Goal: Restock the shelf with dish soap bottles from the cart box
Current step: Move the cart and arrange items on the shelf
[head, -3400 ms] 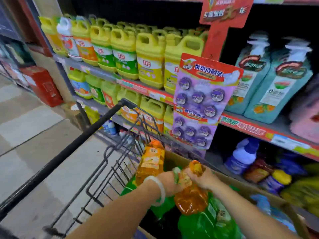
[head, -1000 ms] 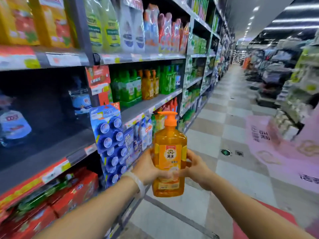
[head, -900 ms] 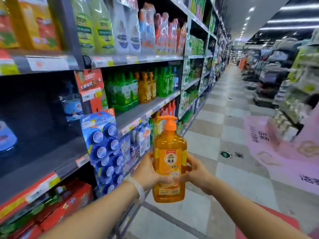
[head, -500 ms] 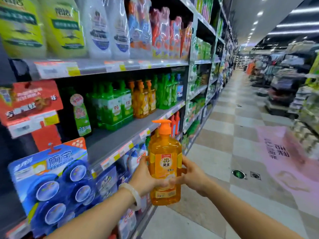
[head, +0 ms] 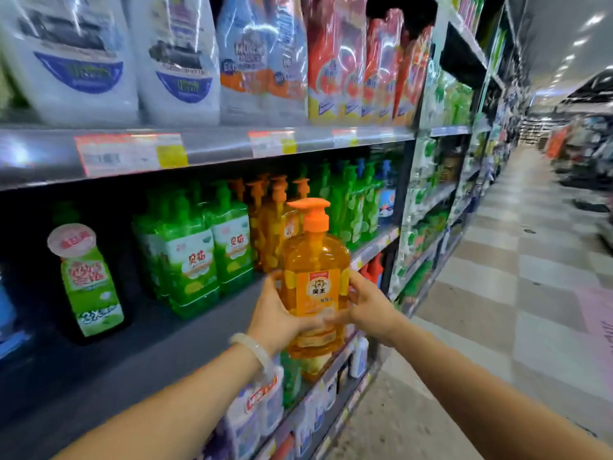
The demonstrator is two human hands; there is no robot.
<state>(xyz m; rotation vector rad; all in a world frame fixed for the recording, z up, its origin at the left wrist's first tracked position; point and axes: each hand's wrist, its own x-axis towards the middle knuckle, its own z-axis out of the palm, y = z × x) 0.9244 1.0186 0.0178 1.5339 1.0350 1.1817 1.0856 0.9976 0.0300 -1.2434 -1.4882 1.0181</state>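
An orange dish soap bottle [head: 315, 277] with a pump top stands upright in the air between my two hands, just in front of the grey shelf [head: 199, 336]. My left hand [head: 277, 315] grips its left side and my right hand [head: 368, 307] grips its right side. Right behind it on the shelf stand several matching orange pump bottles [head: 268, 227]. The cart and its box are out of view.
Green pump bottles [head: 199, 254] stand left of the orange row, more green ones [head: 358, 207] to its right. A green pouch [head: 89, 280] stands further left. Refill bags [head: 185, 58] fill the shelf above. A bare stretch of shelf lies at front left. The tiled aisle [head: 497, 293] runs along the right.
I have walked closer to the shelf and raised the orange bottle, still held in both hands, up to the level of the orange row. Earlier I lifted it out of the cart box.
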